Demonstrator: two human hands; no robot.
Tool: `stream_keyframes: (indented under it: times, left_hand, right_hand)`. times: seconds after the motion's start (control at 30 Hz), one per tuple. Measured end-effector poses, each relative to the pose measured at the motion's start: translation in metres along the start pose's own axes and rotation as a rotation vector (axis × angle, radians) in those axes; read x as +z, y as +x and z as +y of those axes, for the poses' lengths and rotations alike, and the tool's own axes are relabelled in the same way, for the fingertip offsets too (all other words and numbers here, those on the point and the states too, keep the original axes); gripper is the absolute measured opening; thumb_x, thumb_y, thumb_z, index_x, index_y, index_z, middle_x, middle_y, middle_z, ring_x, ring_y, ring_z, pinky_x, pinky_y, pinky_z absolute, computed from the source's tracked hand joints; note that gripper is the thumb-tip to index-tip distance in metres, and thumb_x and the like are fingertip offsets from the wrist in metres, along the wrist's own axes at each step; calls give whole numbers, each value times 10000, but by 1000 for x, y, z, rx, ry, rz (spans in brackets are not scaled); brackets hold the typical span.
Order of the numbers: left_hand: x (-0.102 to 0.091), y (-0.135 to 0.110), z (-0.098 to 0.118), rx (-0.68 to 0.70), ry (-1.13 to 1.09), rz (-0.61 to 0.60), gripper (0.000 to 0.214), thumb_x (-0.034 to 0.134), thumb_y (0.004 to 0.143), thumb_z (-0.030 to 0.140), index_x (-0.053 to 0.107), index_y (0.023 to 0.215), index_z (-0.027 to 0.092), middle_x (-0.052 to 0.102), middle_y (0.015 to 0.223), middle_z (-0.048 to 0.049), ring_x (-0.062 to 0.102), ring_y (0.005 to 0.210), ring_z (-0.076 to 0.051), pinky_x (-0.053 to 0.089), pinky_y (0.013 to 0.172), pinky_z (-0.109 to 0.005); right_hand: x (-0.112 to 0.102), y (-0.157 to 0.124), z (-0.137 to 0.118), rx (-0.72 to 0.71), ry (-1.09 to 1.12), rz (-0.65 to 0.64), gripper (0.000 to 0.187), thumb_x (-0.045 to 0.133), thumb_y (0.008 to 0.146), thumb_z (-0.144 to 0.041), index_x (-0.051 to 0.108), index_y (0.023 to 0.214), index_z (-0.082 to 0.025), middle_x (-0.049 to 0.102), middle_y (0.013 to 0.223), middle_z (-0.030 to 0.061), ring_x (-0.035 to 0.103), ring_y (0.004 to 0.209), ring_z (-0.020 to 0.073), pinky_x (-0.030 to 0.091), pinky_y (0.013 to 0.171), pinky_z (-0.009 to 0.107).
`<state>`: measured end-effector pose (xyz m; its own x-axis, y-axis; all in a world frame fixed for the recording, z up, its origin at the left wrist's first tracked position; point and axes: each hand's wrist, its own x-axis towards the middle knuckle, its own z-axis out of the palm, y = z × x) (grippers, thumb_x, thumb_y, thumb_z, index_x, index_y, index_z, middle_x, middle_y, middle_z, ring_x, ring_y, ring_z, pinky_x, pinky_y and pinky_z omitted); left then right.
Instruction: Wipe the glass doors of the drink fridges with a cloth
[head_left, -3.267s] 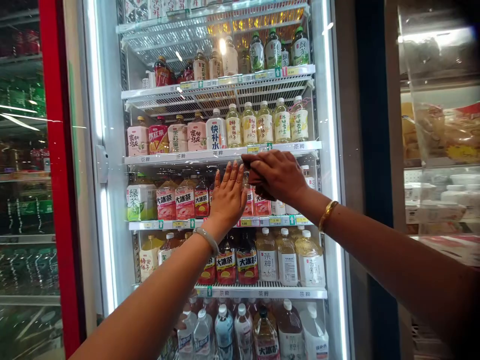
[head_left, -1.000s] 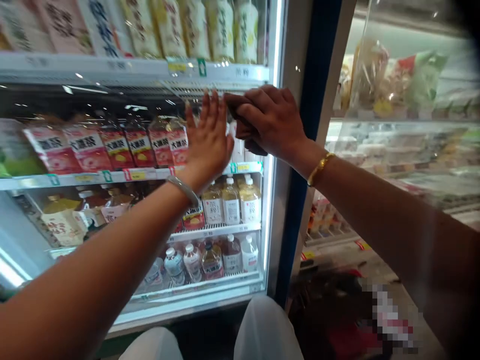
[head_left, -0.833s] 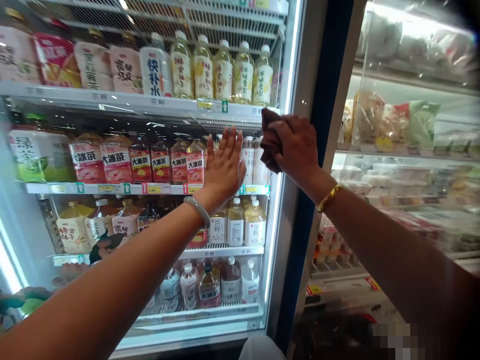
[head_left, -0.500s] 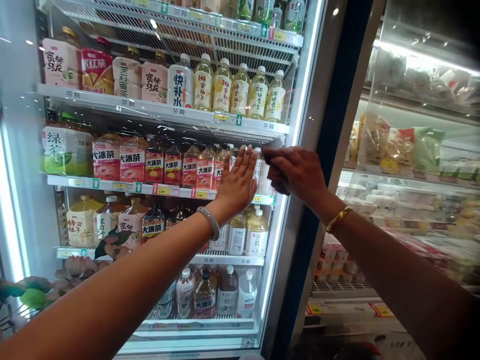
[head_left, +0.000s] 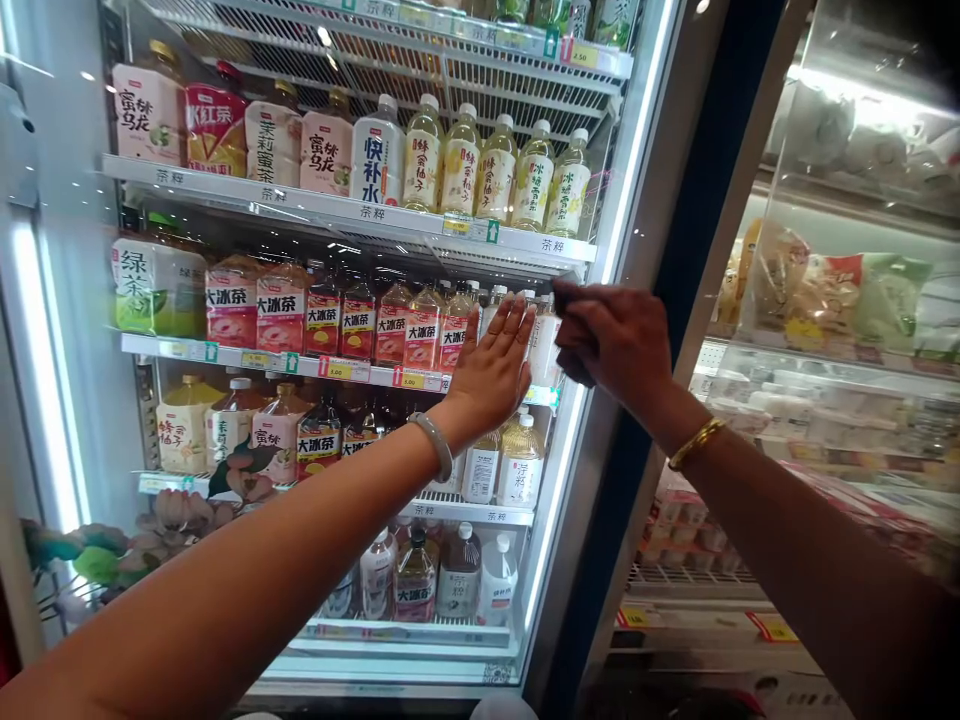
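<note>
My left hand (head_left: 495,365), a grey bangle at its wrist, lies flat with fingers stretched upward against the glass door (head_left: 360,235) of a lit drinks fridge. Just right of it, my right hand (head_left: 626,345) is closed around a dark, crumpled cloth (head_left: 576,345), held at the door's right side. A gold bracelet (head_left: 696,444) circles that wrist. Whether the cloth presses on the glass is hard to tell. Behind the glass, my left hand covers part of a row of red-labelled iced tea bottles (head_left: 424,330).
Bottled drinks fill several shelves, with yellow-labelled bottles (head_left: 461,165) above my hands. A dark blue frame post (head_left: 679,255) stands right of the door. Beyond it is another chiller with packaged food (head_left: 825,295). Artificial flowers (head_left: 180,515) are at lower left.
The view has shifted a little, so the fridge and both hands appear slightly farther right. My left hand stays flat on the glass, and my right hand still grips the cloth.
</note>
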<state>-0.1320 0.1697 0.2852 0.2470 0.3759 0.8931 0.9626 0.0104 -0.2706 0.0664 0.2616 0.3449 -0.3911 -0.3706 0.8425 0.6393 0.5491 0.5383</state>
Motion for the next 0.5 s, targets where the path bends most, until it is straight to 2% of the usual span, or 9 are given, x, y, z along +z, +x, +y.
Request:
stream_keyframes:
  times: [0.07,0.13,0.27,0.33,0.37,0.43,0.5]
  left_hand:
    - [0,0,0,-10,-1,7,728,353,1038,288,39,1676,133,75,1764,-124,3,1643,-242,-43,1337,-560]
    - [1,-2,1,-11,-2,4,728,352,1037,288,41,1676,129,79,1764,-126,0,1643,-244,-35,1337,-563]
    - [8,-12,3,-13,-8,-16,732,358,1036,308,54,1676,124,98,1760,-132,9,1643,-254,-23,1335,-573]
    - [11,-15,3,-13,-12,-17,752,370,1031,305,27,1678,133,100,1759,-130,10,1642,-249,-27,1336,-567]
    - [12,-15,4,-12,-14,-15,762,372,1028,301,8,1678,138,98,1759,-128,7,1642,-248,-31,1336,-566]
    - [11,-14,4,-12,-18,-10,776,367,1028,289,-36,1677,151,89,1761,-123,-5,1641,-241,-41,1335,-560]
    - [9,-12,4,-20,-21,-4,779,358,1032,283,-65,1675,161,77,1764,-116,-21,1639,-234,-51,1335,-554]
  right_hand:
    - [2,3,5,129,3,31,298,673,892,-306,684,1181,-234,704,1252,117,611,1126,306,409,918,435]
    - [1,-3,-4,135,8,9,309,668,889,-285,674,1194,-235,694,1274,118,608,1144,313,408,933,443]
    - [-7,-27,-35,-128,42,-90,271,617,961,-304,656,1224,-257,697,1332,86,589,1208,276,383,966,428]
    - [-9,-30,-37,-223,60,-134,283,604,977,-305,648,1255,-275,692,1359,69,571,1250,260,373,979,419]
    - [-8,-28,-32,-217,58,-140,282,606,977,-310,650,1254,-280,691,1359,68,571,1249,262,373,979,421]
    - [-5,-18,-17,-97,31,-106,272,623,959,-326,663,1223,-274,694,1335,87,582,1216,288,382,967,439]
    - [-1,-7,-4,88,8,-45,285,644,927,-317,672,1203,-253,688,1312,117,590,1190,319,398,955,462]
